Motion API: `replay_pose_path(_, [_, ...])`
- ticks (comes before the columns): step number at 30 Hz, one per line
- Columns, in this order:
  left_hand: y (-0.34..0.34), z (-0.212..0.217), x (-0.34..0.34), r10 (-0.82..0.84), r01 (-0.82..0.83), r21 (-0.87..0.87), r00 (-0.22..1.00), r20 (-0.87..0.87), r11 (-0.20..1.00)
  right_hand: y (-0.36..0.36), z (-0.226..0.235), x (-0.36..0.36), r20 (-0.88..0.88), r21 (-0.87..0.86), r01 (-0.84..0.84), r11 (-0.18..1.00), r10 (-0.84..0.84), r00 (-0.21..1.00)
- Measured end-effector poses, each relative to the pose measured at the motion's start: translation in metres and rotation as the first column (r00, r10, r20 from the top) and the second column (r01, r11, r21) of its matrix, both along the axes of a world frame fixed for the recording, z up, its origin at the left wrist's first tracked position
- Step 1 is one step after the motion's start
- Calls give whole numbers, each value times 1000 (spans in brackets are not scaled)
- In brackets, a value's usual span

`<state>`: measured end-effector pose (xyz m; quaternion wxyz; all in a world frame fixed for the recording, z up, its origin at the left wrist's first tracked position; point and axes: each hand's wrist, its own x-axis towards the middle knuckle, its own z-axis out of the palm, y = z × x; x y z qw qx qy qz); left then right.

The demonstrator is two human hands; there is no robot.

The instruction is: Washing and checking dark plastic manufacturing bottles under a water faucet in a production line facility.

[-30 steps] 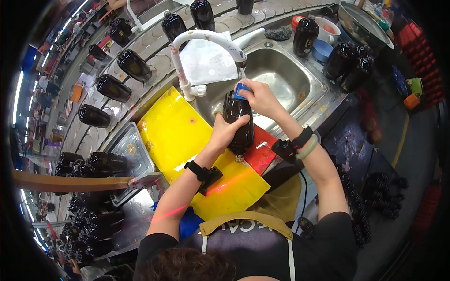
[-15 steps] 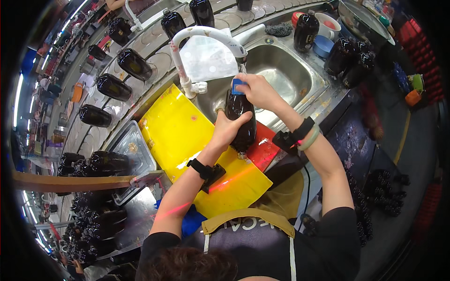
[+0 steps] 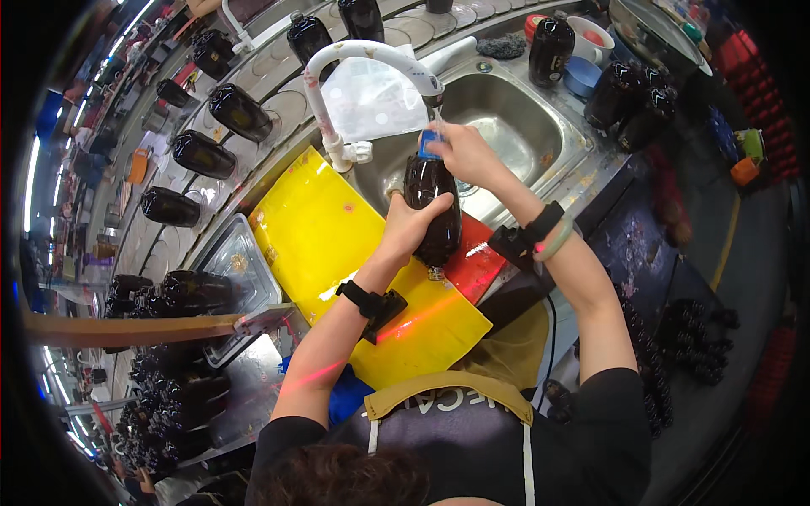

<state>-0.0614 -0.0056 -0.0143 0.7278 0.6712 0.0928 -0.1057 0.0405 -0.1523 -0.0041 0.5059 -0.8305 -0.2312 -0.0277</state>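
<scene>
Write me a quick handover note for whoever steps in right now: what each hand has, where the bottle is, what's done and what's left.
Left hand: wrapped round the body of the dark bottle, holding it upright over the sink edge.
Right hand: at the bottle's neck, on the blue cap, directly under the white faucet spout.
Done: cannot tell whether it is filled.
Left: finish at the tap; more dark bottles lie on the counter behind the yellow board.
</scene>
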Motion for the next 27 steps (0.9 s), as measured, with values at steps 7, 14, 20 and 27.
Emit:
replay_pose_path(7, [5,-7,3,-19,19,-30,1000,1,999,1,4,-4,47,-100,11,995,-6,999])
replay_pose_path(14, [2,-10,4,28,-23,137,999,-40,990,1,4,0,79,-169,72,983,-59,995])
replay_pose_path(20, [0,-1,-1,11,-12,40,1000,14,999,2,19,-1,20,-235,-35,971,41,999])
replay_pose_path(27, [5,-3,1,-1,1,-12,999,-49,1000,8,-9,3,70,-31,111,993,-109,992])
